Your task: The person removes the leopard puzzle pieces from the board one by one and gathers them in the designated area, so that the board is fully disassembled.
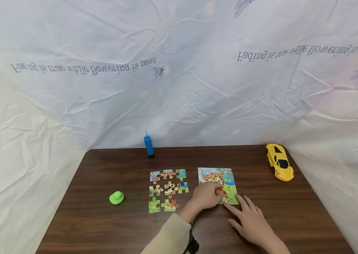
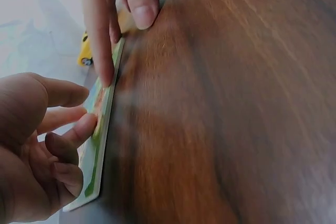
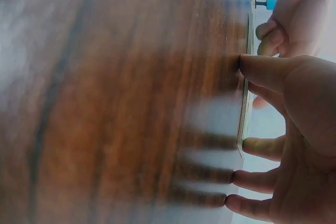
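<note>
A puzzle board (image 1: 233, 199) with a spotted leopard picture lies flat on the table. Over its lower part is my left hand (image 1: 207, 194), fingers bent and tips touching the picture in the left wrist view; whether they pinch a piece is hidden. My right hand (image 1: 251, 224) lies at the board's lower right, fingers spread. Its thumb and index tips meet the board's near edge in the right wrist view, while other fingertips rest on the table. Left of the board, several loose puzzle pieces (image 1: 183, 187) are laid out apart in rows.
A yellow toy car (image 1: 279, 162) stands at the table's back right. At the back is a blue cylinder (image 1: 148, 145) with a thin tip, upright. A green toy duck (image 1: 116, 198) sits to the left on the brown table (image 1: 103, 229). White printed cloth (image 1: 179, 91) hangs behind and beside.
</note>
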The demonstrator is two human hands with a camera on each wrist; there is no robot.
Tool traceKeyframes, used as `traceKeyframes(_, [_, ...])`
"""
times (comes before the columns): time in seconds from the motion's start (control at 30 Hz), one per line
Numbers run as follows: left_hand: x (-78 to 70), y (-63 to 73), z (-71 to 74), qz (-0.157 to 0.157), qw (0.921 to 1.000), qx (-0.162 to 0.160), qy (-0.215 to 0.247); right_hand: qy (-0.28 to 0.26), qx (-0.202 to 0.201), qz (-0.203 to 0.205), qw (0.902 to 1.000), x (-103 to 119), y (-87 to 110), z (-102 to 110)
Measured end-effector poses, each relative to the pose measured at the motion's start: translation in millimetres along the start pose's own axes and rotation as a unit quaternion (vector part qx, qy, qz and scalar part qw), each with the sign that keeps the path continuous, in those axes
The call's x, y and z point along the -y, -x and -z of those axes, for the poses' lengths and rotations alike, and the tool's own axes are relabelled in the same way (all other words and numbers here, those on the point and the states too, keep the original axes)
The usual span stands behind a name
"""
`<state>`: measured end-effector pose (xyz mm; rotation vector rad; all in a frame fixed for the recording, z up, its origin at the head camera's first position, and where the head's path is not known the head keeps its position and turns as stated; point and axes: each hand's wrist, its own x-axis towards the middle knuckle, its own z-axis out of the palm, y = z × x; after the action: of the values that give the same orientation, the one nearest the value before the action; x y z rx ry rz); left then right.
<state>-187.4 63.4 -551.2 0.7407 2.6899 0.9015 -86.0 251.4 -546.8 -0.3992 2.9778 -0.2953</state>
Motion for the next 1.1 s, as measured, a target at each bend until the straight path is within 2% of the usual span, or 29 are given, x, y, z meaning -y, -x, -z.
traceKeyframes(0.13, [-5.5,-4.2,-3.8,0.011,0.9999,0.0,-0.013,-0.004,0.002,0.004,1.0,0.2,0.4,0.5])
traceKeyframes(0.43, [-9.7,-7.7,-7.8,0.023,0.9997,-0.001,0.004,-0.006,-0.001,0.001,1.0,0.0,1.1,-0.7])
traceKeyframes(0.77, [-11.8,-9.6,-10.4,0.009,0.9996,-0.024,-0.014,-0.004,0.001,0.005,1.0,-2.4,1.0,-1.9])
traceKeyframes(1.1, [-13.5,-6.0,-6.3,0.011,0.9986,-0.045,0.024,-0.008,-0.004,0.003,1.0,-2.6,1.8,-1.4])
